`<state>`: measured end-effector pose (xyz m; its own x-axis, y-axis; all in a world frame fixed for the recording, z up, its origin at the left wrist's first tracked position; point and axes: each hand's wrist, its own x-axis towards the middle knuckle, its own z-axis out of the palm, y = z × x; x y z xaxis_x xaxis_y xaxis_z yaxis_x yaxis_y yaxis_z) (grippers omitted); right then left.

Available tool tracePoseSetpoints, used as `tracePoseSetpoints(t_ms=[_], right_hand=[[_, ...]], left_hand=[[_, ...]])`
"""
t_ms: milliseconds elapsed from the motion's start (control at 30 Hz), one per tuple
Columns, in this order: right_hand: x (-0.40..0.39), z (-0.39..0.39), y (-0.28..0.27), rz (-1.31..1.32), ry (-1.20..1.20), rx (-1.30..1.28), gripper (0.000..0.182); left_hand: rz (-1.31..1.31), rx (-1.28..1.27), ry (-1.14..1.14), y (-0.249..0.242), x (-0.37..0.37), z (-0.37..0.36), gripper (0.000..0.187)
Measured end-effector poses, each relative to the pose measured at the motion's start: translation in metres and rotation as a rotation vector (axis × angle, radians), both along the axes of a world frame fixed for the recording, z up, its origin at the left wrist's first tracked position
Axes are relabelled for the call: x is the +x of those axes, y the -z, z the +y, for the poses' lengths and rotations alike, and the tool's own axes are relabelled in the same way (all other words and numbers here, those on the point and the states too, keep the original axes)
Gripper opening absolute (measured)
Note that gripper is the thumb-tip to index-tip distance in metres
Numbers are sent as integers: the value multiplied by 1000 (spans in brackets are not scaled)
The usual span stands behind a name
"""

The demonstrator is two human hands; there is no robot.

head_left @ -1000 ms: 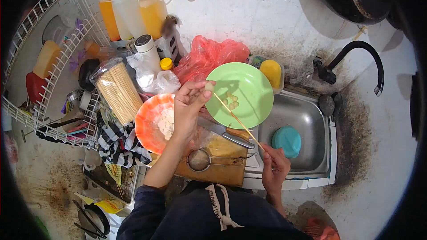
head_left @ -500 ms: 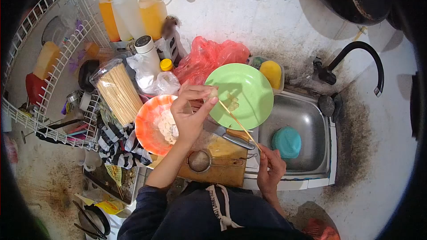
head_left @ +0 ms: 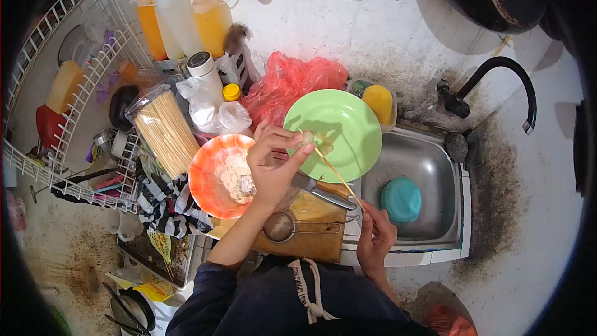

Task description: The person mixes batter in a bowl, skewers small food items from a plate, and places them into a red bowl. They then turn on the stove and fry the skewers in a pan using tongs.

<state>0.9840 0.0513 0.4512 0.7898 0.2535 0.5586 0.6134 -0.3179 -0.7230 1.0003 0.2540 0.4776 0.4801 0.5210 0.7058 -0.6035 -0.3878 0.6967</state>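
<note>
So from the head cam, the skewer (head_left: pixel 336 173) runs on a diagonal, blunt end in the right hand (head_left: pixel 376 236), tip aimed up and left, away from the body. It's between the two hands, with its upper part over the green plate (head_left: pixel 354 115). Left hand (head_left: pixel 272 155) has thumb and fingertips pinched on a small pale ball (head_left: pixel 306 139) at the top end, and a bit of the tip looks like it's poking out past it. Right hand is closed pretty snug on the lower end, thumb against fingers.

Containers: the plate, just behind and right of the left-hand pinch, has a few small pale balls (head_left: pixel 325 147) on it, partly hidden. Left of that wrist there's an orange bowl (head_left: pixel 202 177) with a lumpy pale mix (head_left: pixel 236 177). The sink (head_left: pixel 435 180), right of the right hand, has a teal item (head_left: pixel 400 199) in it; can't tell what that is.
</note>
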Motion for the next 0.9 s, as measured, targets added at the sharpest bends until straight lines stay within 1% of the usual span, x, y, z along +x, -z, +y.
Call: tracePoseSetpoints(t_ms=[33, 100, 167, 300, 367, 433, 500, 733, 833, 900], right_hand=[[0, 0, 1, 6, -6, 18, 19], [0, 0, 1, 13, -15, 37, 22], [-1, 1, -2, 52, 3, 5, 22], [1, 2, -1, 28, 20, 28, 22], [1, 2, -3, 72, 28, -8, 22], [2, 3, 0, 49, 27, 26, 21], [4, 4, 4, 25, 26, 60, 21], [5, 4, 5, 48, 2, -2, 19], [6, 5, 9, 53, 1, -10, 19], [7, 3, 9, 53, 10, -20, 19]], left_hand=[[0, 0, 0, 1, 0, 0, 18], [39, 87, 11, 4, 0, -1, 17], [44, 62, 19, 6, 0, -3, 17], [74, 8, 47, 9, -1, -8, 17], [82, 11, 53, 10, -1, -8, 16], [89, 13, 58, 11, -1, -9, 16], [132, 37, 63, 13, -2, -9, 16], [167, 34, 79, 21, -2, -11, 16], [193, 58, 89, 23, -2, -10, 16], [265, 122, 51, 20, -2, -10, 17]])
